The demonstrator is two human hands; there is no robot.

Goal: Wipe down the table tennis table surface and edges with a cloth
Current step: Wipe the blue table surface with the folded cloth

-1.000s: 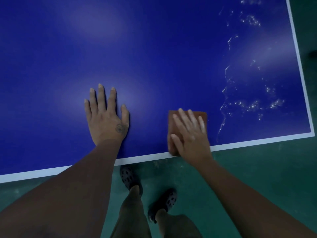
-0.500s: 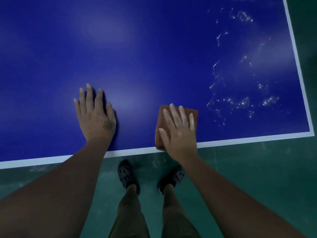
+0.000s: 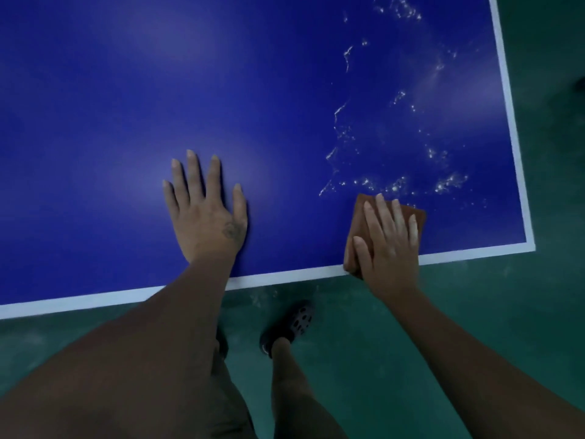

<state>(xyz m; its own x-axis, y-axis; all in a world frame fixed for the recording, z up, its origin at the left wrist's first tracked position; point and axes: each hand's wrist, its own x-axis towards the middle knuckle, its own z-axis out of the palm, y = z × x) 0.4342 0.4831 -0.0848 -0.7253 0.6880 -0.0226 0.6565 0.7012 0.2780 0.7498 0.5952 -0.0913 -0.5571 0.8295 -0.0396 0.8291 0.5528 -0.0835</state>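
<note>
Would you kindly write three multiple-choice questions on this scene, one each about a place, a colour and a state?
1. Where does the cloth lie?
A) at the near edge of the table, by its right corner
B) at the table's middle
C) on the floor
2. What colour is the cloth?
A) white
B) brown
C) green
3. How is the left hand?
A) gripping the cloth
B) flat on the table, holding nothing
C) clenched in a fist
Answers: 1 A, the cloth overlaps the white border line under the right hand; 2 B, it shows brown against the blue top; 3 B, its fingers are spread straight on the surface.
</note>
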